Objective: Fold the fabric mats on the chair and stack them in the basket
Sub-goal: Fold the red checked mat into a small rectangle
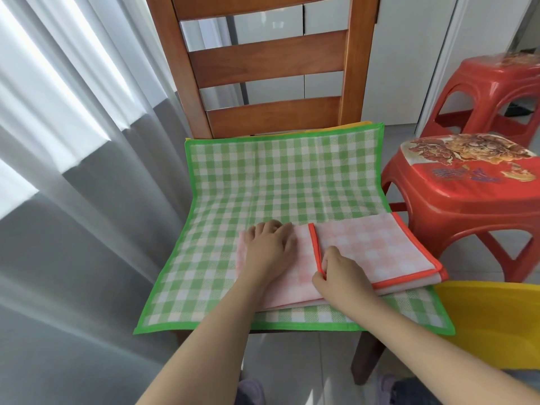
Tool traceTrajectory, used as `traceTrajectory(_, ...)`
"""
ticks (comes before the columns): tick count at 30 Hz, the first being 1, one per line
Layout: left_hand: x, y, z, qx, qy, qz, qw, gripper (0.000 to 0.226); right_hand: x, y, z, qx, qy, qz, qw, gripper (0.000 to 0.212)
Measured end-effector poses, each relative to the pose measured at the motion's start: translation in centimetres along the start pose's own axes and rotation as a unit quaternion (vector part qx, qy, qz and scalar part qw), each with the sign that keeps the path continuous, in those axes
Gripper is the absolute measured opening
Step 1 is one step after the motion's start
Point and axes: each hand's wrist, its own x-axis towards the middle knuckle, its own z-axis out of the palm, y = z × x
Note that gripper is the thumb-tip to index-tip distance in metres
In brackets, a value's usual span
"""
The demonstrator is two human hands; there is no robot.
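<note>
Pink-checked woven mat (365,247), orange-bordered and folded, lies on a green gingham mat (263,176) covering the wooden chair (268,59); left hand (270,249) presses flat, right hand (340,273) fingers pinch its orange edge

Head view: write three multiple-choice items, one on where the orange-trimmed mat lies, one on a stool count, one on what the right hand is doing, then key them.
1. Where does the orange-trimmed mat lie?
A. On the green checked mat
B. On a red stool
C. On the floor

2. How many red stools stand beside the chair?
A. One
B. Two
C. Four

3. What is the right hand doing?
A. Hanging idle off the chair
B. Resting flat on a stool
C. Pinching the mat's orange edge

Key: 1 A, it lies partly folded on the green checked mat spread over the chair seat. 2 B, a near red stool and a far red stool show at right. 3 C, its fingers grip the orange trim, while the left hand presses flat on the pink fabric.
</note>
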Motion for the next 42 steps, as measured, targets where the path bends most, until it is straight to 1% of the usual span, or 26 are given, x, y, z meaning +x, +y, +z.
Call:
traceTrajectory(4,1.2,0.5,0.3,-0.018,0.025,-0.023,0.999,0.032,-0.4,0.2,0.6,-0.016,0.022,-0.013,1.000,0.013)
traceTrajectory(8,2.6,0.9,0.1,-0.026,0.005,-0.058,0.998,0.030,-0.8,0.4,0.7,-0.017,0.032,-0.020,0.999,0.016)
traceTrajectory(11,3.3,1.1,-1.2,-0.047,-0.011,-0.093,0.994,0.019,-0.7,0.3,-0.1,-0.003,0.034,-0.005,0.999,0.017)
traceTrajectory(13,3.3,0.8,-2.3,-0.077,-0.010,-0.121,0.990,0.012,-0.2,0.3,-0.6,-0.034,0.057,0.004,0.998,0.019)
traceTrajectory(15,2.8,0.2,-3.2,-0.111,0.001,-0.150,0.983,0.016,0.7,0.5,-0.8,-0.062,0.103,0.003,0.993,0.019)
traceTrajectory(17,1.8,-0.5,-4.0,-0.105,-0.007,-0.165,0.981,0.022,1.8,0.8,-0.9,-0.068,0.130,0.000,0.989,0.020)
traceTrajectory(19,0.7,-1.1,-4.2,-0.050,-0.034,-0.164,0.985,0.031,3.0,1.1,-0.8,-0.070,0.124,-0.004,0.990,0.019)
traceTrajectory(21,-0.5,-1.5,-3.9,0.025,-0.044,-0.151,0.987,0.037,4.1,1.3,-0.6,-0.070,0.108,-0.010,0.992,0.016)
traceTrajectory(24,-2.2,-1.6,-2.9,0.120,-0.019,-0.125,0.985,0.040,5.1,1.5,-0.1,-0.056,0.094,-0.028,0.994,0.016)
traceTrajectory(25,-2.7,-1.5,-2.4,0.133,0.004,-0.123,0.983,0.039,5.4,1.6,0.1,-0.059,0.092,-0.036,0.993,0.016)
traceTrajectory(26,-3.2,-1.3,-2.0,0.125,0.036,-0.116,0.985,0.036,5.5,1.7,0.2,-0.064,0.092,-0.044,0.993,0.016)
traceTrajectory(27,-3.6,-1.2,-1.7,0.109,0.052,-0.103,0.987,0.034,5.5,1.8,0.2,-0.068,0.093,-0.052,0.992,0.017)
traceTrajectory(28,-3.9,-1.1,-1.8,0.087,0.055,-0.080,0.991,0.038,5.5,1.8,0.3,-0.073,0.095,-0.058,0.991,0.017)
traceTrajectory(29,-3.9,-1.2,-1.6,0.076,0.059,-0.041,0.995,0.051,5.5,1.9,0.3,-0.079,0.099,-0.063,0.990,0.017)
traceTrajectory(30,-4.0,-1.1,-1.6,0.069,0.036,-0.011,0.997,0.064,5.5,1.9,0.4,-0.085,0.105,-0.067,0.989,0.016)
traceTrajectory(31,-4.1,-1.0,-1.6,0.068,0.011,0.018,0.997,0.072,5.5,1.9,0.6,-0.090,0.111,-0.069,0.987,0.016)
traceTrajectory(32,-4.3,-0.7,-2.0,0.058,-0.031,0.031,0.997,0.074,5.4,1.8,0.7,-0.092,0.116,-0.068,0.987,0.016)
traceTrajectory(35,-4.4,-0.7,-2.1,0.031,-0.115,0.032,0.992,0.060,5.4,1.9,1.0,-0.081,0.135,-0.061,0.986,0.016)
traceTrajectory(36,-4.5,-0.6,-2.1,0.033,-0.141,0.024,0.989,0.060,5.3,1.9,1.1,-0.080,0.140,-0.061,0.985,0.016)
traceTrajectory(38,-4.5,-0.5,-2.2,0.040,-0.169,0.011,0.985,0.062,5.3,2.0,1.3,-0.081,0.147,-0.064,0.984,0.017)
traceTrajectory(42,-4.6,-0.2,-2.2,0.072,-0.190,-0.004,0.979,0.068,5.3,2.1,1.4,-0.090,0.152,-0.066,0.982,0.021)
